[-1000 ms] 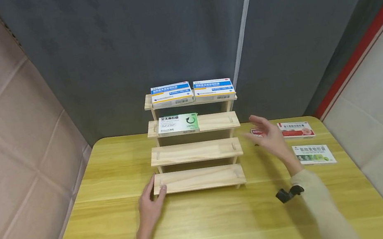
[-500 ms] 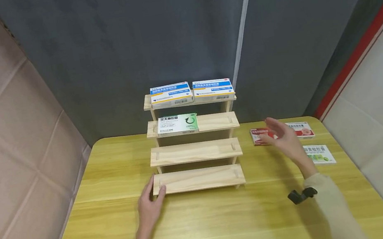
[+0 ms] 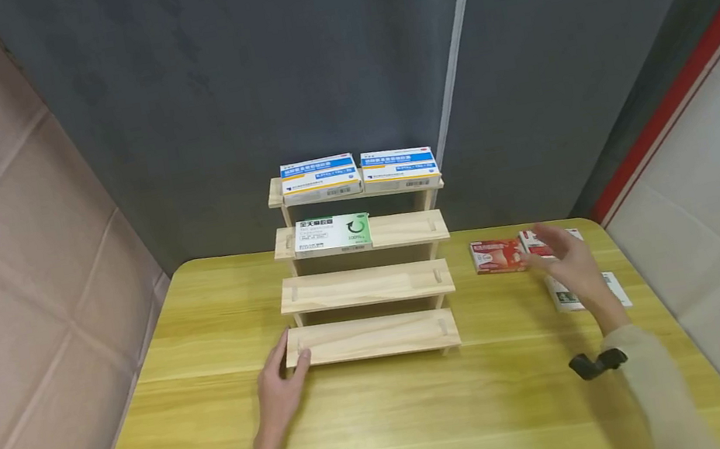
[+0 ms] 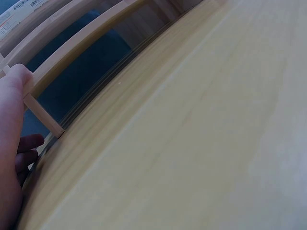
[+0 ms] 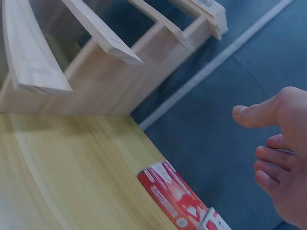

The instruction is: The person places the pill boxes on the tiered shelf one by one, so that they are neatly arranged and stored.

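A stepped wooden display rack (image 3: 372, 336) stands on the table. My left hand (image 3: 278, 394) holds its lowest step at the left end, thumb on top of the board and fingers down the side, as the left wrist view also shows. Off to the right, my right hand (image 3: 575, 265) hovers with nothing in it, thumb and fingers apart. It partly covers a red-and-white medicine box (image 3: 530, 239) and a white-and-green medicine box (image 3: 564, 296) on the table. Left of it lies a red medicine box (image 3: 495, 256), also in the right wrist view.
Two blue-and-white medicine boxes (image 3: 320, 180) sit side by side on the top step. A green-and-white medicine box (image 3: 332, 234) rests on the left of the step below. Behind the table (image 3: 392, 423) hangs a dark grey curtain (image 3: 238, 79).
My right hand has moved right, away from the rack, uncovering the red box and passing over the other two boxes. The left hand has stayed on the lowest step.
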`<state>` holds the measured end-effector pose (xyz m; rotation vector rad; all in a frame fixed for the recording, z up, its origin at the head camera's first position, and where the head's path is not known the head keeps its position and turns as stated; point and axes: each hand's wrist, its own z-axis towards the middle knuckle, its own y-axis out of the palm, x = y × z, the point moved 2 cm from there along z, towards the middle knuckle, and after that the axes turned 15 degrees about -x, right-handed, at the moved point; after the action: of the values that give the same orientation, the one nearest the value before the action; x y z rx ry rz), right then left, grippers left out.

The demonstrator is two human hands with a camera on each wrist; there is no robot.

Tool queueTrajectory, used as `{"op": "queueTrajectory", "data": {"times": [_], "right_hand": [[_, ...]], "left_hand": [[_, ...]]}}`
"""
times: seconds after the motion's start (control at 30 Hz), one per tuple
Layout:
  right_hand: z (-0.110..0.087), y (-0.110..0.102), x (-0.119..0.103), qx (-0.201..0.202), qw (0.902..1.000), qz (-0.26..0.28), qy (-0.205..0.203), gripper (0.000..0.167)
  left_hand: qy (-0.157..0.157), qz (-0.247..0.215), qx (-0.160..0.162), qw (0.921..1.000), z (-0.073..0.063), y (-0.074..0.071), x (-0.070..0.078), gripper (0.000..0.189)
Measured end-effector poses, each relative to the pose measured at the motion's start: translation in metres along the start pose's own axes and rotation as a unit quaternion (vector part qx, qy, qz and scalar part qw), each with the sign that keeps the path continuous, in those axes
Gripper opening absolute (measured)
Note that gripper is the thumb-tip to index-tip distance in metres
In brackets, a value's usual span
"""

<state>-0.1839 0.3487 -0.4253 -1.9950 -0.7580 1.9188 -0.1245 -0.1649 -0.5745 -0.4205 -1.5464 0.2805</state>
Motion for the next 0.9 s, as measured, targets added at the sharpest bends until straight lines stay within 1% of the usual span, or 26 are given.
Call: {"op": "queueTrajectory", "data": {"times": [0.1, 0.2, 0.33, 0.4, 0.67, 0.9], "right_hand": [[-0.002, -0.008, 0.008, 0.011, 0.9999, 0.005, 0.007, 0.076], [-0.002, -0.015, 0.017, 0.022, 0.9994, 0.002, 0.026, 0.077], [-0.005, -0.023, 0.027, 0.032, 0.9987, 0.005, 0.038, 0.075], [-0.007, -0.027, 0.03, 0.034, 0.9986, 0.011, 0.04, 0.075], [-0.018, -0.039, 0.037, 0.046, 0.9978, 0.006, 0.048, 0.078], [-0.021, -0.045, 0.048, 0.068, 0.9951, -0.004, 0.072, 0.079]], "left_hand": [[-0.001, 0.002, 0.001, 1.0, 0.0, 0.0, 0.0, 0.068], [-0.001, 0.001, 0.004, 1.0, 0.0, 0.001, 0.0, 0.067], [0.003, 0.002, 0.003, 1.0, 0.0, 0.001, 0.0, 0.067], [0.003, 0.002, 0.003, 1.0, 0.0, 0.0, 0.001, 0.067], [0.003, 0.0, 0.001, 1.0, -0.001, 0.0, 0.002, 0.068], [0.008, 0.001, 0.0, 1.0, -0.001, 0.0, 0.001, 0.068]]}}
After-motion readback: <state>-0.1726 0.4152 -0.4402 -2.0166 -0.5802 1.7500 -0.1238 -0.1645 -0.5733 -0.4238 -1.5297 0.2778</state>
